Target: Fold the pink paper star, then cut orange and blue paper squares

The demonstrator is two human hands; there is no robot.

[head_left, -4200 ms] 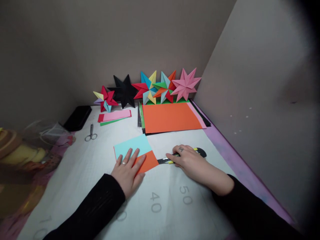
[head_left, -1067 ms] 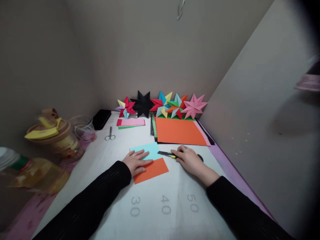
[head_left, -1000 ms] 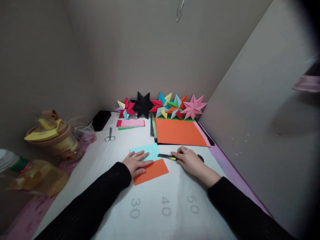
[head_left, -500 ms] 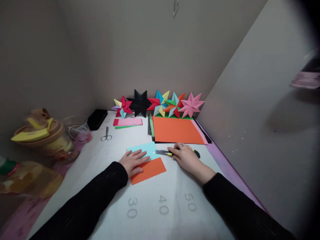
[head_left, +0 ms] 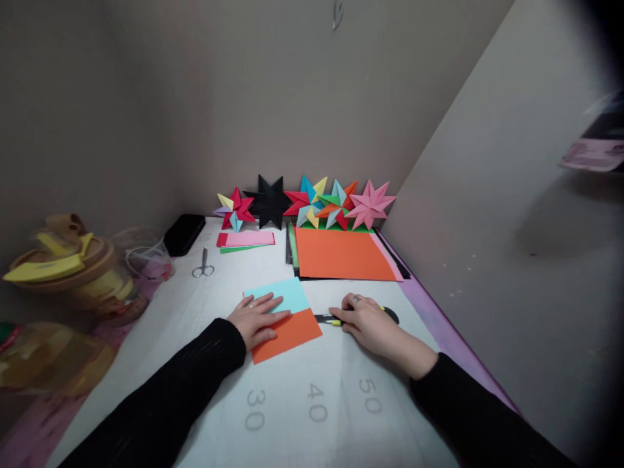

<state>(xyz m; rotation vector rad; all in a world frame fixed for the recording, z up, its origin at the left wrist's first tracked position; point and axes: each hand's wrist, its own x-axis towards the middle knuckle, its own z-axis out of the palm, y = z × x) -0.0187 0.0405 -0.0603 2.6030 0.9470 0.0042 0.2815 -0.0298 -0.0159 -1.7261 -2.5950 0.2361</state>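
My left hand (head_left: 259,318) lies flat with fingers spread, pressing on an orange paper (head_left: 287,338) and a light blue paper (head_left: 290,294) just above it. In my right hand (head_left: 365,317) is a utility knife (head_left: 391,316) with yellow and black parts. Its blade points left, and the tip reaches the right edge of the orange paper, seemingly at the line where the two colours meet. Whether the tip is under the paper or only beside it I cannot tell.
Folded paper stars (head_left: 371,205) lean on the back wall. Before them lie a stack of orange sheets (head_left: 336,253), pink strips (head_left: 248,239), scissors (head_left: 203,263) and a black case (head_left: 184,234). A pot (head_left: 58,266) and a bottle (head_left: 53,364) stand at left.
My right hand has drawn the knife right and a little toward me, and its blade no longer lies by the light blue paper. My left hand stays spread on the papers.
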